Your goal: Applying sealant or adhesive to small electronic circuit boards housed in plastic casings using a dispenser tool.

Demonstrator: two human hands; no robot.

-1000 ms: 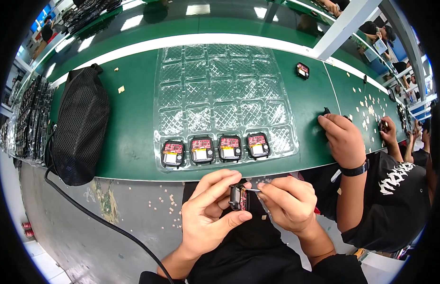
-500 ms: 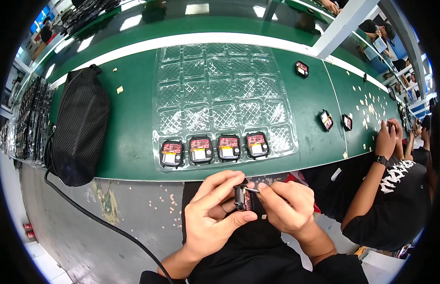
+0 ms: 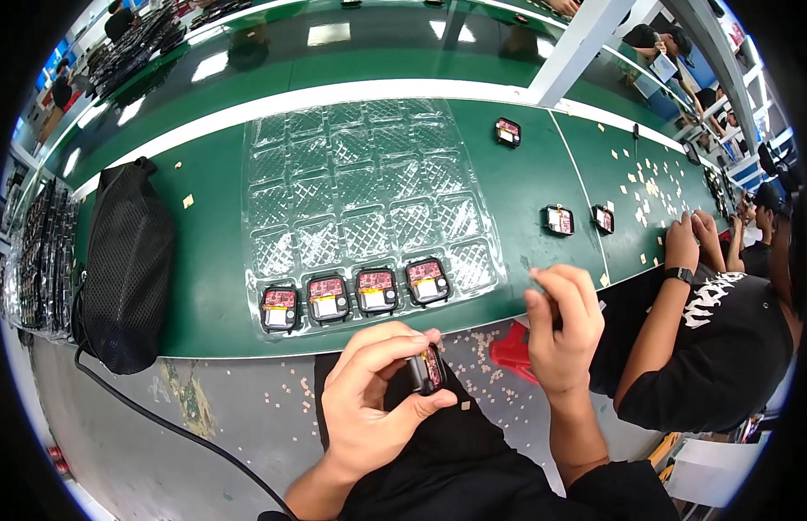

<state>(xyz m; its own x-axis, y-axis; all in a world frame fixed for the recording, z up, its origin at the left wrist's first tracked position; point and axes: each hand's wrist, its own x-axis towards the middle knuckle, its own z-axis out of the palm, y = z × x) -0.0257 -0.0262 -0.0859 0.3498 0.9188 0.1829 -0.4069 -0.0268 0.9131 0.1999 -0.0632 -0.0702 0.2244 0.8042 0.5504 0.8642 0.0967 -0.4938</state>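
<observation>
My left hand [image 3: 364, 412] grips a small black square device housing [image 3: 428, 370] by its edges, thumb below and fingers above. The housing is tilted, with a strip of red circuit board showing on its right face. Apart from it, my right hand [image 3: 566, 334] is raised near the table edge, its fingers curled toward the thumb. Whatever those fingers hold is too small or hidden to name. Beyond my hands lies a clear plastic tray [image 3: 364, 233] with square pockets. Several open housings [image 3: 327, 298] with red boards and white-and-yellow parts sit in its nearest row.
Three more housings [image 3: 559, 220] lie on the green table [image 3: 525, 174] to the right. A black mesh bag [image 3: 130, 269] with a cable stands left, beside stacked trays [image 3: 43, 260]. A co-worker's hands [image 3: 688, 239] work at the right, near scattered tan chips [image 3: 651, 187]. A red stool [image 3: 510, 352] is below.
My right hand has drawn away from the housing, rightward and up; the thin metal tool it held there no longer shows. My left hand still holds the housing. The view has shifted.
</observation>
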